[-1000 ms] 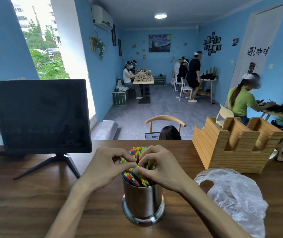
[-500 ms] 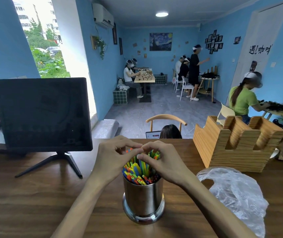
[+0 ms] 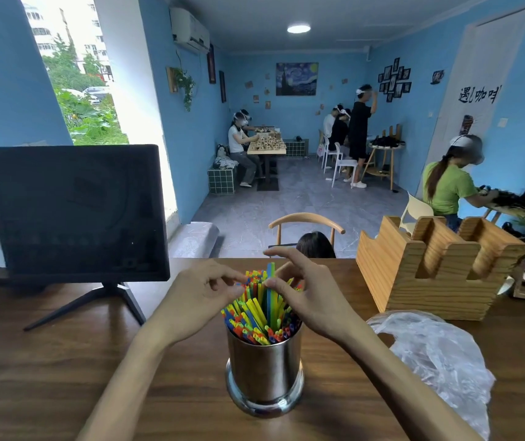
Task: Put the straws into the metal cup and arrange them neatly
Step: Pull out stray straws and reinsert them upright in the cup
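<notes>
A shiny metal cup (image 3: 264, 370) stands on the wooden table (image 3: 47, 377) in front of me, packed with colourful straws (image 3: 253, 316) that lean left and fan out unevenly. My left hand (image 3: 197, 297) is at the left side of the bundle, its curled fingers and thumb pinching the straw tips. My right hand (image 3: 308, 300) is on the right side. Its thumb and a curled finger pinch a blue straw (image 3: 270, 281) that stands higher than the others, and its index finger arches over the top.
A black monitor (image 3: 73, 211) on a stand is at the left. A wooden slotted holder (image 3: 429, 268) sits at the right, with a crumpled clear plastic bag (image 3: 439, 358) in front of it. Across the table are a chair and a person's head (image 3: 315, 246).
My hands have parted from cupping the bundle. The right hand has lifted and now pinches one raised blue straw. The straws show more between the hands.
</notes>
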Tool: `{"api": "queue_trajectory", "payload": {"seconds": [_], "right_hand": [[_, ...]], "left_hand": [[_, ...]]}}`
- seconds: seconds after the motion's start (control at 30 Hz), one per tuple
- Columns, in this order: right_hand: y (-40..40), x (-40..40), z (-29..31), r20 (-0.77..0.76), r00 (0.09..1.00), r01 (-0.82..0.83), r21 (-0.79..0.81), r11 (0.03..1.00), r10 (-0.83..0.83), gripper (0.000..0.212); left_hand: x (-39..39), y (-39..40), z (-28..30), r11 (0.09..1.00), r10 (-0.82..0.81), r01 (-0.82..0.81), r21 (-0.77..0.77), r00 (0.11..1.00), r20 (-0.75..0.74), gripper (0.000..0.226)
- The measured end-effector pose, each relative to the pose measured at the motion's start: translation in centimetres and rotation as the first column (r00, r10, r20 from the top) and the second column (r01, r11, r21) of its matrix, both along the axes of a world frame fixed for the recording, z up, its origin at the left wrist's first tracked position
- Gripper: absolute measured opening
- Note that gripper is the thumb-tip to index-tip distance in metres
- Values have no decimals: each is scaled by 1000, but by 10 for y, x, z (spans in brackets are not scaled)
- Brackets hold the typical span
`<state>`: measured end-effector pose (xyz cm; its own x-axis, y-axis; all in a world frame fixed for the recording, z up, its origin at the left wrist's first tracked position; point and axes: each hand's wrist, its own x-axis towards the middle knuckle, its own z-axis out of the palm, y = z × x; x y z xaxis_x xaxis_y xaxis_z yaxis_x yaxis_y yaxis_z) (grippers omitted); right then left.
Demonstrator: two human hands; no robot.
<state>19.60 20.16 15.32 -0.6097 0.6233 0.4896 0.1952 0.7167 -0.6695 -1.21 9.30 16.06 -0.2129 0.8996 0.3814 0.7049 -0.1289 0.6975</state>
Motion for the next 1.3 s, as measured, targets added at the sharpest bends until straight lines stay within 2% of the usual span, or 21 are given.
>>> {"api": "queue_trajectory", "payload": {"seconds": [0.1,0.17,0.43,0.53,0.63,0.77,0.83,0.97,1.07,1.2,1.3], "right_hand": [[2,0,-6,46,997,60,142,988,-67,32],[2,-1,-9,65,993,83,170,982,-95,27],[9,5,-16,156,987,27,146,989,-50,21],[13,7,-14,163,987,-28,123,992,7,22],[13,7,-7,105,994,-4,41,999,0,34],[14,4,-7,352,933,33,140,990,-81,53],[14,5,-11,401,913,23,124,992,-71,54],[16,10,-13,406,912,15,116,993,-61,52],[22,14,-13,367,930,-1,36,999,-12,45],[25,18,-17,309,949,67,-8,998,-61,37],[26,17,-16,325,942,87,16,996,-88,35]], "left_hand": [[-5,-2,-6,997,27,-32,-64,996,-82,14],[-6,-2,-8,997,29,-34,-62,996,-84,14],[-8,3,-17,998,60,-61,-10,996,-68,13],[-5,9,-19,997,80,-81,-6,991,-106,27],[0,16,-22,998,-6,-1,-62,994,-111,43],[2,21,-28,992,-33,8,-128,981,-192,40],[3,22,-26,992,4,-34,-124,972,-234,40],[5,26,-25,992,26,-61,-114,959,-283,38],[6,28,-26,992,55,-87,-97,955,-293,37],[4,29,-29,994,59,-82,-77,964,-260,36],[4,29,-29,993,80,-100,-63,961,-267,35]]}}
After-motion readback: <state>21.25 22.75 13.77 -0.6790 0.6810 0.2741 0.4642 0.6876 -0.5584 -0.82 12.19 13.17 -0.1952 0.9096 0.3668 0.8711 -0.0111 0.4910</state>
